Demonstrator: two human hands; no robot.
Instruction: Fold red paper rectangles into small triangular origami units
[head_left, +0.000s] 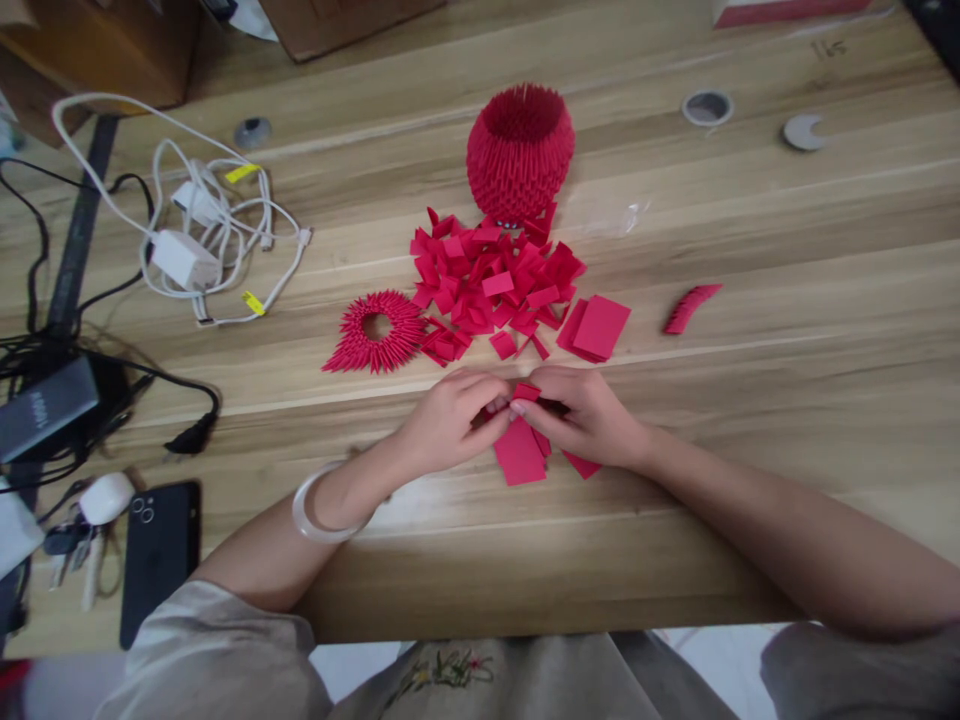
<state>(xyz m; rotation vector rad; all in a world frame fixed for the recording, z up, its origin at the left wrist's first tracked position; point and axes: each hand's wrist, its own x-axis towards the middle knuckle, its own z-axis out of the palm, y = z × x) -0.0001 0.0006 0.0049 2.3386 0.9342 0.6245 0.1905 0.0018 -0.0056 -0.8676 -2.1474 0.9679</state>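
Between my two hands is a small folded piece of red paper (526, 392), pinched by the fingers of both. My left hand (457, 415) grips its left side, and my right hand (592, 415) has thumb and fingers closed on its right side. Under the hands lie flat red paper slips (520, 455). Just beyond is a heap of folded red paper pieces (487, 275), with a stack of red slips (598, 328) to its right. A ring of interlocked red paper pieces (379, 332) lies at the left. Behind the heap stands a round red paper vase (520, 150).
A short joined red paper strip (690, 308) lies at the right. White chargers and cables (187, 260) lie tangled at the left, above a black phone (160, 560) and keys (71, 540). Cardboard boxes (127, 50) stand at the back left. A round cable hole (707, 107) is at the back right.
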